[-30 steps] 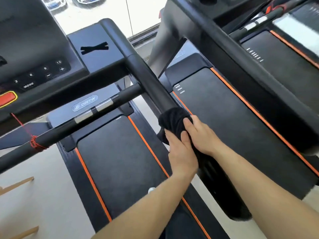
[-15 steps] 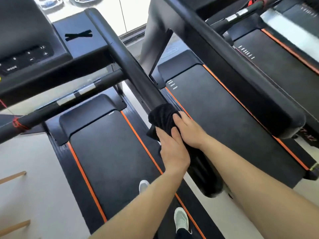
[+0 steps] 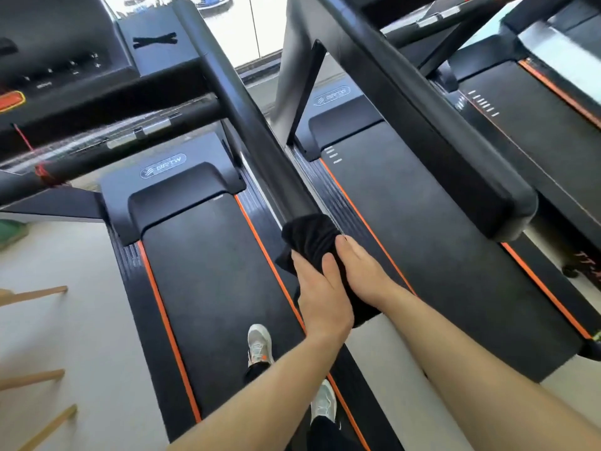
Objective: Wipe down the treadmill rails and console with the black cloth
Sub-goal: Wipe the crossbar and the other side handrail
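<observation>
Black cloth (image 3: 309,237) is sitting wrapped round the treadmill's right handrail (image 3: 247,125), close to the rail's near end. Both hands are clamping it against the rail. Left hand (image 3: 322,297) is curling over from the belt side, fingers going down out of sight. Right hand (image 3: 362,271) is gripping from the outer side, just ahead of the left. The hands are touching each other. Console (image 3: 61,63) is sitting at the rail's far end, well apart from the cloth. Two pale shoes (image 3: 259,345) are standing on the belt (image 3: 208,288), near its right edge. A second treadmill (image 3: 422,222) is standing alongside, just beside the rail.
</observation>
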Action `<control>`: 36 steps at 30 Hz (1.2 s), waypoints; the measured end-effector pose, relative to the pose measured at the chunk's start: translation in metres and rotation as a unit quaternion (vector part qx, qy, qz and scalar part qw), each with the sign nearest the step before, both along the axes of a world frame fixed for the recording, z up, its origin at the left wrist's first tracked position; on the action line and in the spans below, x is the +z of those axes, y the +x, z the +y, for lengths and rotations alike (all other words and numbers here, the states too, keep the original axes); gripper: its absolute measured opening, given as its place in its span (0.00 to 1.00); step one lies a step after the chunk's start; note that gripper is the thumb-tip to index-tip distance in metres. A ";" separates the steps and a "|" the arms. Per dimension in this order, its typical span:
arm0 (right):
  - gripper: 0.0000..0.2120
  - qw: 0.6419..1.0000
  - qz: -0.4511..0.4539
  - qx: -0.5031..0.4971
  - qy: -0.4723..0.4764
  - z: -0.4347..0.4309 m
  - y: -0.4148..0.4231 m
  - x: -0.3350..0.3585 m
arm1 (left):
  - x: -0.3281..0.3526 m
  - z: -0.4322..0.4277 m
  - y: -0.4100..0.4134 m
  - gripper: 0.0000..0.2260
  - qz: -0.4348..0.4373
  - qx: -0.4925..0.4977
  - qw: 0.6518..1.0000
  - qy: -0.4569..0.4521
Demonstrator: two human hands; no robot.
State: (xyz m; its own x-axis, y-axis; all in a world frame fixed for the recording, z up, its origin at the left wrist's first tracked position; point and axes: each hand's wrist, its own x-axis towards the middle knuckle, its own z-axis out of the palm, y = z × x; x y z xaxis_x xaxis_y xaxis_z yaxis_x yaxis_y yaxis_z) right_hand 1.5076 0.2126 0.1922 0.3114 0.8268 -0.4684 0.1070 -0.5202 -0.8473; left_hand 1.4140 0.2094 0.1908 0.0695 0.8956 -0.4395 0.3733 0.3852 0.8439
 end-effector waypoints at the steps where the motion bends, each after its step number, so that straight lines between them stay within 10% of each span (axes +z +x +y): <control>1: 0.17 1.000 0.010 0.002 0.009 0.000 0.000 0.001 | 0.003 -0.002 0.001 0.31 -0.001 0.001 1.000 0.005; 18: 0.25 0.980 -0.024 -0.078 0.180 -0.067 -0.018 -0.053 | -0.032 -0.082 -0.011 0.28 -0.005 -0.024 0.998 0.057; 26: 0.32 0.947 -0.086 -0.121 0.285 -0.071 -0.030 -0.088 | -0.068 -0.037 -0.001 0.46 -0.200 0.163 0.957 -0.134; 36: 0.26 0.939 -0.149 -0.023 0.309 -0.049 -0.015 -0.054 | -0.028 -0.039 -0.001 0.23 -0.166 0.204 0.932 -0.248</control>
